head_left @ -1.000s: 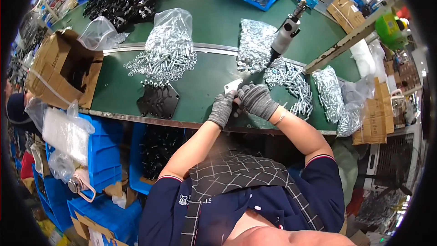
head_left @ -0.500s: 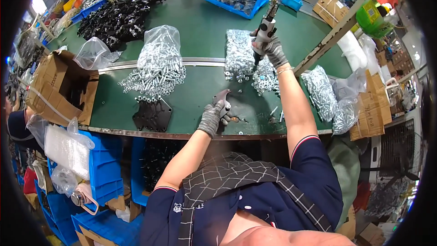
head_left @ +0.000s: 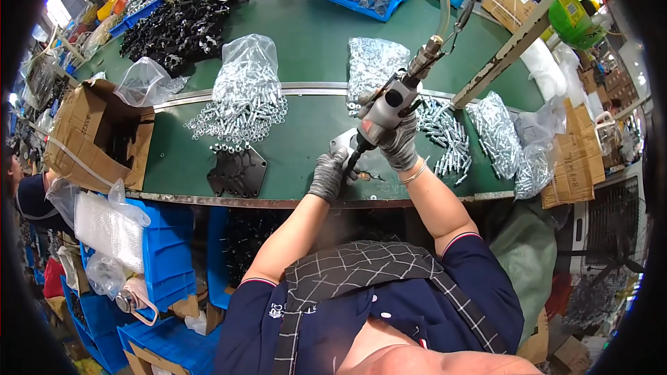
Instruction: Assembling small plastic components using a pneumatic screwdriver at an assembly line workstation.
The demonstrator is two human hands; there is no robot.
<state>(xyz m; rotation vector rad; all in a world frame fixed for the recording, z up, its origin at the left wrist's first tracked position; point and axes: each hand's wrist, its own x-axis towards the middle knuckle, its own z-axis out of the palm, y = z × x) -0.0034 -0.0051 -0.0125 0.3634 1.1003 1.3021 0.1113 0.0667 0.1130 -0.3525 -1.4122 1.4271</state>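
In my gloved right hand [head_left: 398, 147] is a grey and black pneumatic screwdriver [head_left: 390, 105], tilted, with its black tip pointing down toward my left hand. My gloved left hand [head_left: 326, 175] is closed round a small silver-grey metal bracket [head_left: 342, 142] near the bench's front edge. The tip reaches the bracket; the exact contact point is hidden by the tool and fingers. Beside my left hand lies a small tool bit with a brass-coloured part [head_left: 365, 176]. Further left, a black metal plate [head_left: 237, 172] carries several bolts standing along its far edge.
Bolts and nuts spill from a clear bag [head_left: 244, 73] on the green bench [head_left: 306, 48]. Another filled bag [head_left: 375, 62] and loose bolts [head_left: 445, 135] lie right. A cardboard box [head_left: 90, 135], a blue bin [head_left: 354, 5] and a slanting metal post [head_left: 504, 62] surround the work area.
My right hand has brought the screwdriver nearer and left, from over the parts bag down to the bracket. My left hand stays almost in place with the bracket.
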